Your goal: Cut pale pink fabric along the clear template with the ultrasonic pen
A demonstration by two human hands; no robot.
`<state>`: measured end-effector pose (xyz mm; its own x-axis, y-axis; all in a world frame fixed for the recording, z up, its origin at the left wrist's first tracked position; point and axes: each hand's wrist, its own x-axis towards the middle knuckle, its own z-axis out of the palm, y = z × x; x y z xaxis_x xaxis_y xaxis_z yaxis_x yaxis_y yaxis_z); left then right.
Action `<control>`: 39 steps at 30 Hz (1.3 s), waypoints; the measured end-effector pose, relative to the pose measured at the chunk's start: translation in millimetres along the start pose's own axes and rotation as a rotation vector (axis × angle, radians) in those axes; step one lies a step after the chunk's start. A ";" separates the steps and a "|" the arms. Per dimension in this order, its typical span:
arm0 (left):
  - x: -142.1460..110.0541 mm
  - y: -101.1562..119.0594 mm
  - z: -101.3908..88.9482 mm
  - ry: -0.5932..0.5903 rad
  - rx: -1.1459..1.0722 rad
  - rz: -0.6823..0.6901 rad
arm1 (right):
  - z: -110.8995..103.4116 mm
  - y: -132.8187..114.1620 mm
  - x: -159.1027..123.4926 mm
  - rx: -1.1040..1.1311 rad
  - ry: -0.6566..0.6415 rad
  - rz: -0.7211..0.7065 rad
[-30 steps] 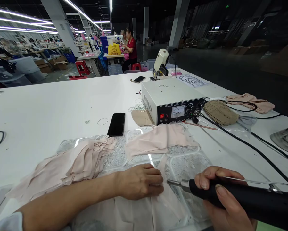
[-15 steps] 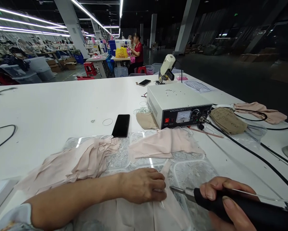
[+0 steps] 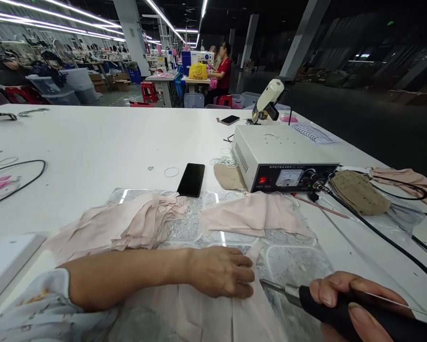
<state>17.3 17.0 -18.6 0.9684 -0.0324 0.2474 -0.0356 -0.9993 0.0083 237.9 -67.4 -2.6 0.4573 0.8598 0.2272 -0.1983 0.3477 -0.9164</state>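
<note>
My left hand (image 3: 222,272) lies palm down with curled fingers, holding a pale pink fabric piece (image 3: 254,311) against a clear, patterned plastic mat (image 3: 288,261). Its fingertips are hidden beneath the hand. In my right hand (image 3: 365,285) is a black-handled hand tool (image 3: 315,304) with a slim metal tip, fingers and thumb wrapped round the grip. That tip is at the fabric's right edge, just right of my left fingers; whether it touches is unclear. Beyond my left forearm lies a fanned fabric stack (image 3: 128,221), with more folded pink fabric (image 3: 249,213) to its right.
A control box (image 3: 288,145) with a dial and lit red switch stands behind the mat, its black cable (image 3: 373,232) running right. Nearby are a phone (image 3: 191,179), brown templates (image 3: 359,192) and a white box (image 3: 10,261). A person in red (image 3: 224,71) sits across the room.
The view has swung left, so the scene sits further right in the picture. Both hands keep nearly the same places on the fabric and tool.
</note>
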 end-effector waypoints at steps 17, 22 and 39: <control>1.4 0.0 -3.3 -0.044 -0.045 -0.019 | 38.0 0.7 15.0 0.003 0.120 -0.123; 2.2 -0.3 -4.8 -0.058 -0.027 -0.016 | 35.0 5.8 16.0 0.000 0.050 -0.153; 0.3 -1.8 -5.9 0.019 -0.023 -0.003 | 19.0 -1.9 5.6 0.015 -0.045 -0.114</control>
<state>16.2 18.9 -12.9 0.9635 -0.0287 0.2660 -0.0385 -0.9988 0.0316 224.3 -56.1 6.7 0.4379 0.8304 0.3445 -0.1609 0.4494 -0.8787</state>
